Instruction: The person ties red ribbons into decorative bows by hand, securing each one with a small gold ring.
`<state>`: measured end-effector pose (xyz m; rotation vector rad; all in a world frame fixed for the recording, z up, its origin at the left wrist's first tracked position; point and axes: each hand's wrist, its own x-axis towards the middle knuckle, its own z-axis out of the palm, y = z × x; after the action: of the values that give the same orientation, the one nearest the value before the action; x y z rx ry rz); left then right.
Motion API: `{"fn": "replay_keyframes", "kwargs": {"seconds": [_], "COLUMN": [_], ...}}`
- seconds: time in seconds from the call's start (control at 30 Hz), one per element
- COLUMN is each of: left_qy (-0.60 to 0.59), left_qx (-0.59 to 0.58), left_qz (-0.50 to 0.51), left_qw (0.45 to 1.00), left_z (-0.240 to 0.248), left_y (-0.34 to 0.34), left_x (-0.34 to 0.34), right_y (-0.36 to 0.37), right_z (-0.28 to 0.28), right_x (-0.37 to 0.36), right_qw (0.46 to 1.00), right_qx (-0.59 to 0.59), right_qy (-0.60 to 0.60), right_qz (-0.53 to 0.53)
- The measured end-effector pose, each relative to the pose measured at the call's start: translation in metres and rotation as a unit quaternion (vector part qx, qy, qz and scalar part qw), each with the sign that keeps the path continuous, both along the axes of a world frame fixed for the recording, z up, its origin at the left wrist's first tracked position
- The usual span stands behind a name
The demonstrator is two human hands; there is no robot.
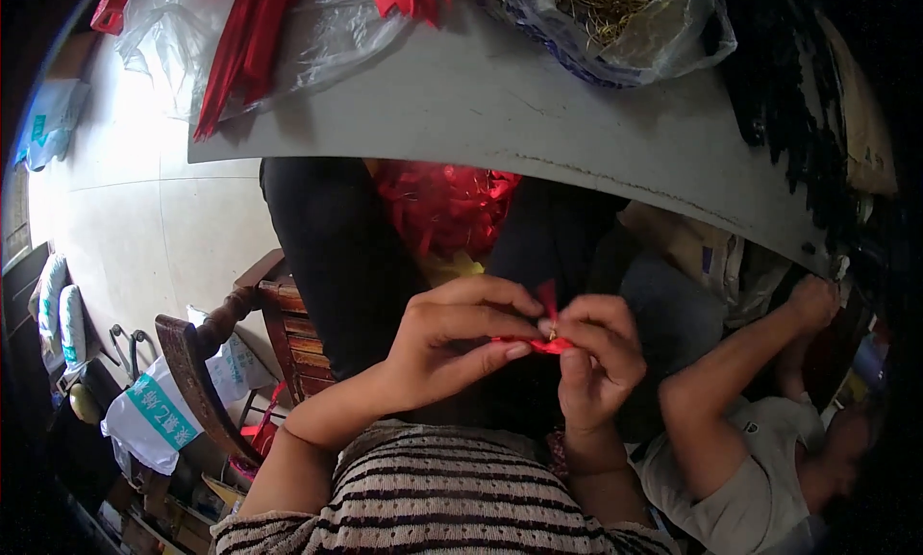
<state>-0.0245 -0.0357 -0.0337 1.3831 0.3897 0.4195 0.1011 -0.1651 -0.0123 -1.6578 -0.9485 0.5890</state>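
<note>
Above my lap, both hands meet over a small red ribbon [551, 345], partly hidden by the fingers. My left hand [447, 339] pinches its left end between thumb and fingers. My right hand [604, 348] closes on its other end, fingers curled. A tiny gold-coloured bit [553, 333], perhaps a tie, shows at the ribbon between the fingertips. A thin dark red piece sticks up just above it, blurred. Below the table edge, between my knees, lies a heap of shiny red ribbon pieces [447, 204] with gold glints.
On the grey table [461, 113] lie long red ribbon strips [245, 50] over clear plastic, and a plastic bag of gold-coloured ties [611, 12]. A wooden chair [197, 339] and a white sack [159, 411] stand left. Close at my right sits another person [740, 449].
</note>
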Motion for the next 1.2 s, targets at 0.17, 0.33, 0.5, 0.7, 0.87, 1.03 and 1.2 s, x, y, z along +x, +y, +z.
{"fn": "replay_keyframes", "kwargs": {"seconds": [0.17, 0.33, 0.5, 0.7, 0.87, 1.03, 1.2], "left_qy": [-0.111, 0.015, 0.032, 0.015, 0.073, 0.075, 0.071], "left_qx": [-0.327, -0.253, -0.02, -0.231, -0.224, -0.209, -0.075], "left_qz": [-0.08, -0.007, 0.003, 0.042, -0.018, -0.001, -0.019], "left_qw": [0.935, 0.967, 0.999, 0.972, 0.972, 0.975, 0.995], "left_z": [-0.006, 0.008, 0.004, -0.002, 0.001, 0.002, 0.004], "left_y": [0.0, -0.002, -0.004, -0.003, 0.008, 0.009, 0.016], "left_x": [-0.007, 0.0, 0.007, 0.005, 0.0, -0.001, 0.003], "right_y": [0.007, 0.01, 0.014, 0.013, 0.014, 0.013, 0.016], "right_z": [-0.012, -0.014, -0.001, -0.006, -0.006, -0.011, -0.007], "right_x": [0.01, 0.017, 0.012, 0.017, 0.02, 0.02, 0.021], "right_qw": [0.998, 0.978, 0.996, 0.978, 0.947, 0.947, 0.953], "right_qx": [-0.049, 0.02, -0.033, -0.032, -0.022, -0.008, -0.023], "right_qy": [-0.015, 0.201, 0.083, 0.204, 0.316, 0.319, 0.293], "right_qz": [0.045, 0.044, 0.01, 0.032, 0.043, 0.046, 0.069]}}
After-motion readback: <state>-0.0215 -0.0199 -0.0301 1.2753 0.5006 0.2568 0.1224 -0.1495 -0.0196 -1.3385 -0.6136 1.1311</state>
